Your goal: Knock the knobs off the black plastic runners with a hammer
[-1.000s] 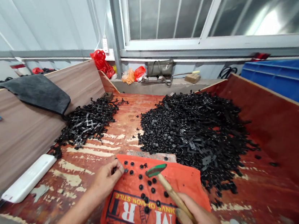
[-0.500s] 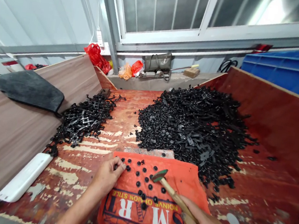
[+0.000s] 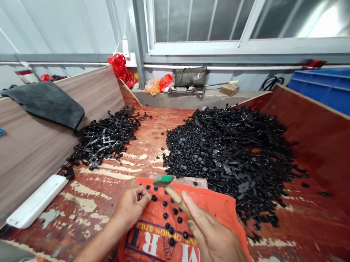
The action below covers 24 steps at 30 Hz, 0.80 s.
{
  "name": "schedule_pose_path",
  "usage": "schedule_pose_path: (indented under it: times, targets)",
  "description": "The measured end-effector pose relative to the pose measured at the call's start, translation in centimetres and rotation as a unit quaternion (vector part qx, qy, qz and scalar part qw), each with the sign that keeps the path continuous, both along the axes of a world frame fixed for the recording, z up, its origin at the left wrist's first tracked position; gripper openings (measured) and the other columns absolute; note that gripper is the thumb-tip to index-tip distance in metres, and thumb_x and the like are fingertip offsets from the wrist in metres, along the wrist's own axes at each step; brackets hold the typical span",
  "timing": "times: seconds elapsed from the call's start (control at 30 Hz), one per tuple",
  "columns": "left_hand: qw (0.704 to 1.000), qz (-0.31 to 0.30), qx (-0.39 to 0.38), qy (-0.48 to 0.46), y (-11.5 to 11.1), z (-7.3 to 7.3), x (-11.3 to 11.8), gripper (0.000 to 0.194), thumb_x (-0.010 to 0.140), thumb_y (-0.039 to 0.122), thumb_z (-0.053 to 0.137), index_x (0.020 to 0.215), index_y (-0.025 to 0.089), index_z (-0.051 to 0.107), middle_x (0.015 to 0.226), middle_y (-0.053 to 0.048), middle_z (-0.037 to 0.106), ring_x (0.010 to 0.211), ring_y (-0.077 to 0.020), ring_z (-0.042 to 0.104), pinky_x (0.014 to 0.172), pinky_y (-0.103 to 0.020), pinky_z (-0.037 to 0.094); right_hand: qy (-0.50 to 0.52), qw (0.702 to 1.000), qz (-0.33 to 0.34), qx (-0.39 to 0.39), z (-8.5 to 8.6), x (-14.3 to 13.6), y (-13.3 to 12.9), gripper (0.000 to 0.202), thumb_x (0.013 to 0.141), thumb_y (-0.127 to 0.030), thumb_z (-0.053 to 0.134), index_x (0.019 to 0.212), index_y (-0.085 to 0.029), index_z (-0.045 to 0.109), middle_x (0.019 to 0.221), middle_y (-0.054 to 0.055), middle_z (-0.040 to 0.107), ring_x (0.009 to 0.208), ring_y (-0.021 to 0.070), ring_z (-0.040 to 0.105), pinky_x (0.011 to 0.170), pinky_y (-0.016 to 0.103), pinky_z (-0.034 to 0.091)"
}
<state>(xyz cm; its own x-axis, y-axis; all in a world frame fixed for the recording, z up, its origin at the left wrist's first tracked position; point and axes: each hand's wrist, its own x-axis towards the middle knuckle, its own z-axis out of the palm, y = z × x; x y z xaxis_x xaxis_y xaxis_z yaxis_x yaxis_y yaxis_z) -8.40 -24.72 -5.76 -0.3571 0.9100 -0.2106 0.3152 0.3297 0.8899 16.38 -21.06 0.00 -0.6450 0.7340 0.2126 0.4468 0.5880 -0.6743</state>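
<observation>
My right hand [image 3: 210,233] is wrapped round the wooden handle of a hammer [image 3: 175,195], whose green head is over the upper left part of an orange-red printed cloth [image 3: 217,200]. At the cloth's left edge, my left hand [image 3: 132,204] is closed in a pinch; a small dark piece shows at its fingers, too little to name. Several small round black caps [image 3: 165,215] lie scattered on the cloth between the hands. A flat greyish slab [image 3: 200,181] peeks out from beneath the cloth's far edge.
A large heap of black metal strips and small studs [image 3: 232,155] lies at the right, a smaller heap [image 3: 106,139] at the left. Wooden boards [image 3: 330,141] wall the red worktop. A white power strip [image 3: 38,201] stands at left, a blue crate [image 3: 342,90] behind the right board.
The hammer and my right hand have moved left and farther away, bringing the head close to my left hand. My left hand keeps its pinch at the cloth's edge. The camera view has shifted slightly.
</observation>
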Motion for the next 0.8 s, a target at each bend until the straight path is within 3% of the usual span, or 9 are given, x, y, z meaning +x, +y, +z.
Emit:
schedule_pose_path:
  times: [0.13, 0.3, 0.4, 0.47, 0.53, 0.6, 0.67, 0.73, 0.8]
  targets:
    - [0.999, -0.002, 0.012, 0.047, -0.2, -0.4, -0.3, 0.03, 0.082, 0.042, 0.055, 0.064, 0.02, 0.048, 0.053, 0.006, 0.039, 0.049, -0.0099, 0.035, 0.048, -0.021, 0.024, -0.047, 0.999, 0.013, 0.015, -0.5, -0.8, 0.2, 0.057, 0.095, -0.019, 0.046, 0.146, -0.042, 0.043, 0.104, -0.002, 0.077, 0.079, 0.0203, 0.076, 0.065, 0.027, 0.061]
    - [0.997, -0.016, 0.01, 0.079, -0.2, -1.0, -0.6, 0.031, 0.084, 0.042, 0.053, 0.064, 0.019, 0.049, 0.055, 0.005, 0.04, 0.053, -0.0115, 0.038, 0.051, -0.021, 0.026, -0.043, 0.999, 0.011, 0.023, -0.5, -0.5, 0.1, 0.058, 0.097, -0.018, 0.041, 0.151, -0.036, 0.036, 0.117, 0.003, 0.073, 0.089, 0.0209, 0.074, 0.076, 0.03, 0.06]
    - [0.996, -0.013, 0.012, 0.085, -0.2, -0.7, -0.6, 0.031, 0.084, 0.042, 0.054, 0.063, 0.02, 0.049, 0.056, 0.005, 0.042, 0.056, -0.0126, 0.041, 0.053, -0.022, 0.028, -0.057, 0.998, 0.023, 0.001, -0.9, -1.0, -0.2, 0.058, 0.094, -0.018, 0.046, 0.148, -0.04, 0.041, 0.102, 0.0, 0.078, 0.08, 0.02, 0.075, 0.068, 0.027, 0.06]
    - [0.994, -0.036, 0.01, 0.099, -0.3, 0.2, -0.4, 0.029, 0.085, 0.04, 0.053, 0.064, 0.02, 0.052, 0.059, 0.003, 0.047, 0.059, -0.0144, 0.046, 0.055, -0.023, 0.031, -0.056, 0.998, 0.022, -0.014, -0.9, -1.2, -0.2, 0.058, 0.094, -0.018, 0.045, 0.148, -0.041, 0.041, 0.098, -0.002, 0.079, 0.079, 0.0196, 0.075, 0.068, 0.026, 0.06]
    - [0.992, -0.075, 0.017, 0.104, -0.7, 1.7, -0.3, 0.025, 0.089, 0.039, 0.049, 0.076, 0.02, 0.06, 0.071, 0.0, 0.059, 0.072, -0.0183, 0.055, 0.065, -0.025, 0.039, -0.037, 0.999, 0.016, -0.027, -0.3, -0.9, 0.0, 0.058, 0.097, -0.019, 0.04, 0.151, -0.038, 0.035, 0.11, 0.0, 0.076, 0.089, 0.0202, 0.075, 0.076, 0.029, 0.06]
    - [0.992, -0.085, 0.033, 0.089, -1.3, 3.5, -0.4, 0.027, 0.092, 0.041, 0.047, 0.104, 0.023, 0.063, 0.1, -0.004, 0.067, 0.096, -0.0224, 0.059, 0.08, -0.028, 0.043, -0.014, 0.999, 0.005, -0.041, 0.6, -0.1, 0.5, 0.056, 0.099, -0.021, 0.037, 0.152, -0.037, 0.032, 0.122, 0.0, 0.072, 0.098, 0.0206, 0.073, 0.083, 0.032, 0.059]
    - [0.995, -0.057, 0.042, 0.072, -1.8, 5.0, -0.9, 0.04, 0.093, 0.043, 0.047, 0.128, 0.025, 0.052, 0.123, -0.007, 0.063, 0.108, -0.0233, 0.057, 0.088, -0.03, 0.042, -0.003, 0.998, -0.011, -0.057, 1.2, 1.0, 0.9, 0.054, 0.1, -0.023, 0.037, 0.152, -0.038, 0.033, 0.128, -0.001, 0.068, 0.104, 0.0211, 0.071, 0.086, 0.033, 0.059]
    - [0.997, -0.046, 0.027, 0.057, -2.1, 5.6, -1.8, 0.041, 0.093, 0.045, 0.046, 0.128, 0.024, 0.049, 0.117, -0.007, 0.065, 0.092, -0.0214, 0.062, 0.082, -0.029, 0.044, -0.004, 0.997, -0.031, -0.069, 1.3, 2.0, 1.0, 0.052, 0.1, -0.023, 0.038, 0.15, -0.038, 0.037, 0.13, -0.002, 0.067, 0.109, 0.0221, 0.069, 0.088, 0.034, 0.058]
    - [0.996, -0.072, 0.004, 0.057, -1.9, 5.4, -2.8, 0.031, 0.093, 0.045, 0.044, 0.108, 0.021, 0.056, 0.09, -0.003, 0.069, 0.071, -0.0186, 0.06, 0.072, -0.028, 0.044, -0.014, 0.995, -0.041, -0.086, 0.9, 2.6, 0.9, 0.05, 0.101, -0.024, 0.037, 0.15, -0.037, 0.037, 0.133, -0.002, 0.064, 0.115, 0.0232, 0.065, 0.091, 0.035, 0.057]
